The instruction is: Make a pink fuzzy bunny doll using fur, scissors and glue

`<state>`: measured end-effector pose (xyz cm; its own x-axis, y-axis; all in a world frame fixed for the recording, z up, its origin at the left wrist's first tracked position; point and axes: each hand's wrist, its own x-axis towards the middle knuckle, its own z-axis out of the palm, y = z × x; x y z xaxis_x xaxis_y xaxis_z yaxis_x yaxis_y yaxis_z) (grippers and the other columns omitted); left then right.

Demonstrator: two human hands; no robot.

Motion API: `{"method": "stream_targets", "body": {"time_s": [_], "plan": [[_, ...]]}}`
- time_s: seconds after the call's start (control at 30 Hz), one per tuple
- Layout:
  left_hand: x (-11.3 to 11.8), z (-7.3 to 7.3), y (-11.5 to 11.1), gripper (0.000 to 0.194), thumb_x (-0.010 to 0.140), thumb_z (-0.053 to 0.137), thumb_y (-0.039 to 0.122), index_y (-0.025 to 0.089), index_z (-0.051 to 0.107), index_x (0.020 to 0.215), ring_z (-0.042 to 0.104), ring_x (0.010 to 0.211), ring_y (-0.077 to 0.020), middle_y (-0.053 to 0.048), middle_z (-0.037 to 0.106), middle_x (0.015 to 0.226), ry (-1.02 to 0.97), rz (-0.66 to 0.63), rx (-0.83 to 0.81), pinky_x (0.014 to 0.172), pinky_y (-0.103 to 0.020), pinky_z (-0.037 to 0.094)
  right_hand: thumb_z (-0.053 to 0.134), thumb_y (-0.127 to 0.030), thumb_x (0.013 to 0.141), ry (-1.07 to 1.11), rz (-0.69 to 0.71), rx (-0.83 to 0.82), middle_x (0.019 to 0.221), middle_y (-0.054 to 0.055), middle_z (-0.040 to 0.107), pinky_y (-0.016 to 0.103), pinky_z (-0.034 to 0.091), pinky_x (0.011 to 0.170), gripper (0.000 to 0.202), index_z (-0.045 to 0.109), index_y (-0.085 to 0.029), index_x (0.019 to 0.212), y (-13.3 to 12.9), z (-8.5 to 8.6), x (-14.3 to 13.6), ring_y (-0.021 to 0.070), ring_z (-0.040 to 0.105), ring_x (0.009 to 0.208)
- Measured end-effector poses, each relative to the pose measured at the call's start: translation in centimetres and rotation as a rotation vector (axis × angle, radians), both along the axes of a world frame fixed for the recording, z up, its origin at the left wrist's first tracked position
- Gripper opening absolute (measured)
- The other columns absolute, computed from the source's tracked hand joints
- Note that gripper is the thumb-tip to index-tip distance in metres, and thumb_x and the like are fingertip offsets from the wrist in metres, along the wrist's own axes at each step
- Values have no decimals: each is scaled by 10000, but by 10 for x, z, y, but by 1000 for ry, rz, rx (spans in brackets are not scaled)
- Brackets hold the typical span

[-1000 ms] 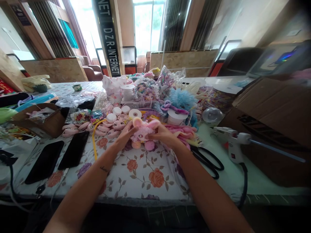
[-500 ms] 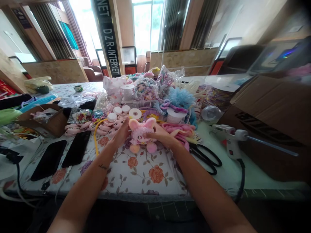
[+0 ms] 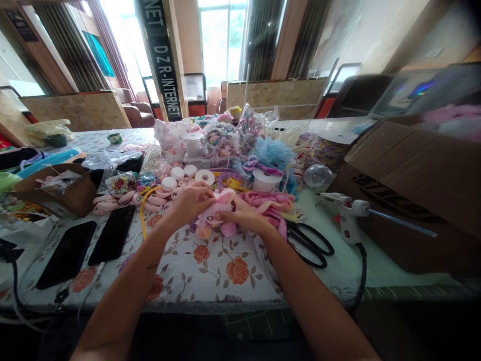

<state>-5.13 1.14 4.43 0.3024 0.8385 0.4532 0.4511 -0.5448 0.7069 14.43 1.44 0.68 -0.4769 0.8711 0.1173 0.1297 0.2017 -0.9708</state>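
Observation:
A fluffy pink toy (image 3: 211, 218) with pink ears and two pompoms at its base is between my hands above the flowered tablecloth (image 3: 214, 286). My right hand (image 3: 244, 214) grips it from the right side, thumb across its front. My left hand (image 3: 193, 201) is at the toy's top left, with thumb and fingers pinched together at an ear; the pinch covers that ear in part. Just behind stand white spools, among them an upright one (image 3: 265, 179), and pink strips (image 3: 272, 200) lie to the right.
Black scissors (image 3: 310, 244), a glue gun (image 3: 349, 215) and a cardboard box (image 3: 409, 195) are on the right. Two black phones (image 3: 67, 254) and a small open box (image 3: 56, 188) lie left. A heap of dolls (image 3: 223, 143), blue fluff (image 3: 273, 152) and plastic bags is behind.
My left hand has moved from the toy's left side up over its top, and its fingers have closed at the ear. The whole view has shifted slightly, with objects further left.

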Motion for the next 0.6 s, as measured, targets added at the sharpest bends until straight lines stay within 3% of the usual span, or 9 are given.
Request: {"method": "stream_targets", "body": {"time_s": [0.13,0.2,0.27,0.33,0.4,0.47,0.5,0.6], "plan": [[4,11,-6,66,713,735,281,216,743,707,592,849,-204,-50,666,847,-155,69,37,762,-283,470,822,-373,632,-5,-212,62,1318,91,555,449,407,1043,722,518,-259,1277,-25,17,25,289,506,1239],[6,19,-13,45,711,749,251,211,744,731,588,847,-167,-33,668,839,-318,188,116,799,-249,462,781,-377,692,37,-349,113,1299,90,578,442,431,1026,653,527,-270,1285,-48,21,49,277,539,1213],[8,24,-24,51,714,750,216,208,734,762,561,717,-106,-8,654,773,-601,289,92,685,-194,466,712,-409,759,119,-565,126,1155,92,657,418,503,931,493,587,-245,1207,-71,16,80,260,621,1084],[13,23,-38,71,711,747,202,199,722,777,517,603,-74,5,625,710,-855,183,-86,555,-162,454,689,-439,757,138,-933,157,1012,93,695,423,527,871,385,652,-200,1057,-89,3,115,251,666,933],[21,14,-52,97,690,762,199,173,716,771,533,578,-71,-7,622,692,-935,32,-342,507,-144,469,665,-444,744,37,-1324,229,966,113,694,434,525,858,380,663,-160,997,-100,-16,151,252,668,866],[31,-2,-65,139,660,793,190,153,712,766,560,565,-71,-19,631,683,-959,-62,-610,499,-132,499,605,-432,743,-184,-1579,296,1036,158,676,429,524,848,444,639,-123,1060,-101,-33,183,263,662,889],[36,-10,-70,159,642,808,179,151,707,762,574,562,-69,-20,639,687,-996,-88,-732,506,-127,515,559,-428,753,-308,-1614,293,1067,185,666,419,526,832,480,622,-100,1098,-98,-38,195,267,664,893],[46,-32,-79,215,616,824,121,145,697,787,629,605,-74,-25,669,731,-1155,-78,-963,557,-118,555,585,-450,682,-539,-1466,213,879,171,705,432,516,776,454,669,-113,975,-83,-44,218,305,671,820]]}}
